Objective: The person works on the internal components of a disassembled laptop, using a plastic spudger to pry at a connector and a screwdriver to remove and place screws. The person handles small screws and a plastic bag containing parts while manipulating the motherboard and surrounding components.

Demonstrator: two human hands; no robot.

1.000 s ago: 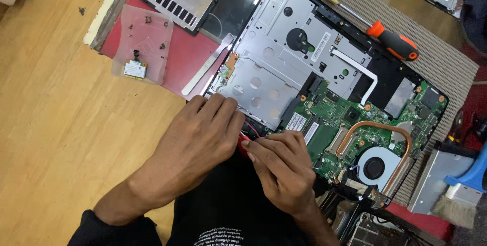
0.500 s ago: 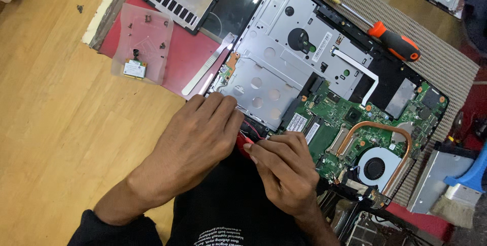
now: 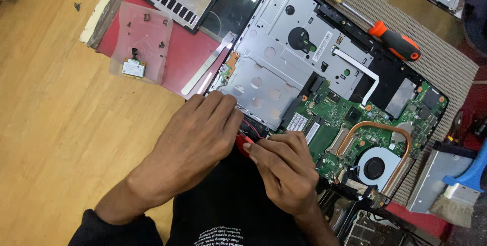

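Count by kind: two hands, left hand (image 3: 195, 134) and right hand (image 3: 284, 172), at lower centre. One opened laptop chassis (image 3: 284, 58) at centre. One cooling fan (image 3: 375, 167), lower right. One orange-handled screwdriver (image 3: 393, 43), upper right. One brush (image 3: 464, 195) at right edge. One small circuit card (image 3: 133, 67), upper left.

bare wooden floor (image 3: 56, 124) lies open on the left. far right, a screwdriver (image 3: 393, 43) and brush (image 3: 459, 195) crowd the opened laptop (image 3: 324, 73)
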